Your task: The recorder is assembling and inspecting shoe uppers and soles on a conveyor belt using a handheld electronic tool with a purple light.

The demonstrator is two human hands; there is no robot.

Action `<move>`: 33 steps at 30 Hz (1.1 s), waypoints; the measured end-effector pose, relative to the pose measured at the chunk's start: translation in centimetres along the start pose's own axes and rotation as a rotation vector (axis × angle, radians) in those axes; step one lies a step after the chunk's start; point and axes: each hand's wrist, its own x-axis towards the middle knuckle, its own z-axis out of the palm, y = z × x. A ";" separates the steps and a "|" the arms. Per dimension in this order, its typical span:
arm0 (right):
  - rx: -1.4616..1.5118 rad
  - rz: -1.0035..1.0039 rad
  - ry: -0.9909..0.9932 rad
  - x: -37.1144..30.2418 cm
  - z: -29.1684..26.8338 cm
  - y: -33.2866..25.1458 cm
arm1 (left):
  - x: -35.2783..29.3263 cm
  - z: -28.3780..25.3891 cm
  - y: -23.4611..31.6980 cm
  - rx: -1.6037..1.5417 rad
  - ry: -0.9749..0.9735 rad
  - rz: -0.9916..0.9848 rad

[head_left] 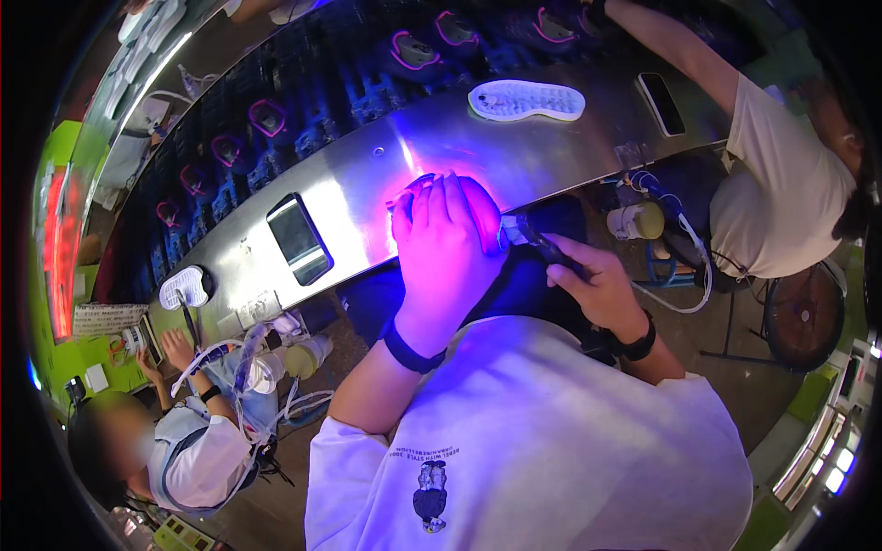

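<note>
Under purple light, my left hand (441, 230) lies over a shoe upper (482, 211) at the near edge of the metal bench, its fingers curled around the top. The light and my hand hide much of the shoe. In my right hand (595, 280) is a brush with a dark handle (562, 257); its pale head (514, 230) meets the shoe's right end. A pale shoe sole (528, 100) lies on the bench beyond my hands, tread side up as far as I can tell.
A phone (299, 239) lies left on the metal bench (358, 202), another phone (661, 104) right. Behind runs a dark rack line with several pink-outlined shoes (415, 50). Co-workers sit at left (211, 450) and right (781, 184). A pot (636, 221) and white hoses hang beside the bench.
</note>
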 end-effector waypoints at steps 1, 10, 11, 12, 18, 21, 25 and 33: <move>-0.124 -0.085 0.070 0.2 0.0 -0.2 | 0.5 -0.1 0.0 0.002 -0.022 -0.016; -0.559 -0.263 0.093 5.2 -3.1 -3.7 | 4.3 0.8 -1.7 -0.144 -0.056 -0.087; -0.565 -0.268 0.081 5.8 -3.3 -3.8 | 4.6 0.8 -2.0 -0.174 -0.050 -0.087; -0.576 -0.298 0.084 6.4 -3.4 -3.9 | 4.9 0.8 -2.3 -0.175 -0.044 -0.099; -0.692 -0.318 0.059 9.8 -3.7 -4.9 | 6.3 1.1 -4.0 -0.280 -0.004 -0.096; -0.693 -0.348 0.089 10.8 -3.3 -4.2 | 6.5 1.2 -4.8 -0.307 0.001 -0.098; -0.332 -0.418 0.186 12.1 -1.4 -0.1 | 5.5 0.5 -7.2 -0.167 -0.194 -0.046; -0.076 -0.016 -0.095 11.6 -3.1 -0.8 | 1.0 -0.4 -9.1 -0.570 -0.293 -0.067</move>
